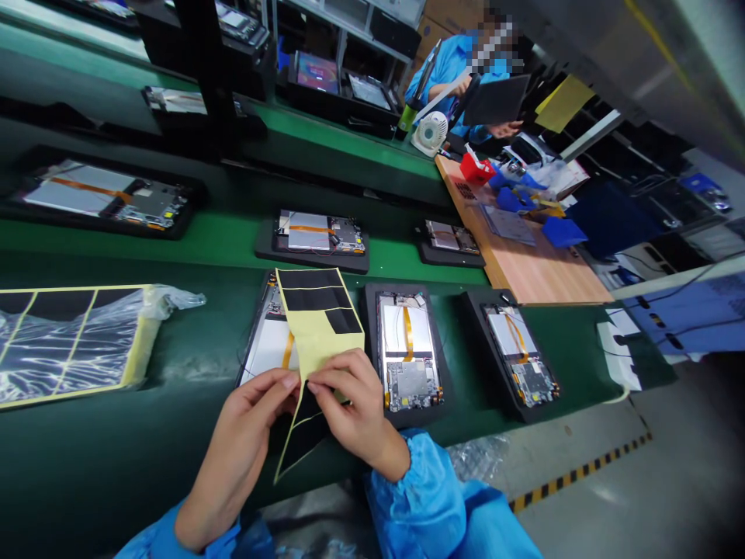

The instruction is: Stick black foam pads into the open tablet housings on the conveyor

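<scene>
Between my two hands is a yellow backing sheet (320,345) carrying black rectangular stickers; it is bent, and part of its upper half is bare. My left hand (247,427) pinches the sheet's left edge between thumb and finger. The fingers of my right hand (355,400) are closed at a black sticker (314,400) on the sheet; whether its edge is lifted I cannot tell. Behind the sheet, partly covered, lies an opened tablet (265,349) with its white battery showing. Right of my hands, another opened tablet (410,349) rests in a black foam tray (372,310).
A third opened tablet (518,349) sits farther right. More opened tablets (308,231) in black trays stand on the green line behind. A plastic-wrapped stack of sticker sheets (64,341) lies at left. Beyond a wooden board (535,272) and a small fan (431,133), a co-worker (459,70) holds a dark panel.
</scene>
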`<control>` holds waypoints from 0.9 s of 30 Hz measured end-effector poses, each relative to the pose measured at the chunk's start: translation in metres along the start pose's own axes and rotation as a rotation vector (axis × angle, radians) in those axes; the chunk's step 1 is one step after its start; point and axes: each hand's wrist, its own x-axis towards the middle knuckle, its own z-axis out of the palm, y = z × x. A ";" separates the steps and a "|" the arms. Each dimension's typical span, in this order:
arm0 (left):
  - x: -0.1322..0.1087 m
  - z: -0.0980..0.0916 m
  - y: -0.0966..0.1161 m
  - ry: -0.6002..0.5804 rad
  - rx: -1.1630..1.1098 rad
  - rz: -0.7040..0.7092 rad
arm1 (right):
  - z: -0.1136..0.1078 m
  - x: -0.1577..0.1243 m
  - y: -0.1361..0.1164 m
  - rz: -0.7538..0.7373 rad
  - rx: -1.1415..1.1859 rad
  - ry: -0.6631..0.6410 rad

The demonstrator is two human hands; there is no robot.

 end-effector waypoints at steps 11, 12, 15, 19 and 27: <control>0.006 -0.008 -0.014 -0.050 0.111 0.052 | -0.002 -0.012 -0.009 0.394 0.107 -0.096; 0.005 -0.008 -0.015 -0.049 0.115 0.056 | -0.003 -0.012 -0.011 0.450 0.123 -0.116; 0.001 -0.010 -0.019 -0.071 0.151 0.065 | -0.007 -0.015 -0.013 0.584 0.203 -0.155; -0.003 -0.017 -0.022 -0.109 0.246 0.106 | -0.009 -0.017 -0.011 0.657 0.326 -0.171; -0.005 -0.031 -0.034 -0.076 0.314 0.167 | -0.011 -0.018 -0.010 0.610 0.405 -0.165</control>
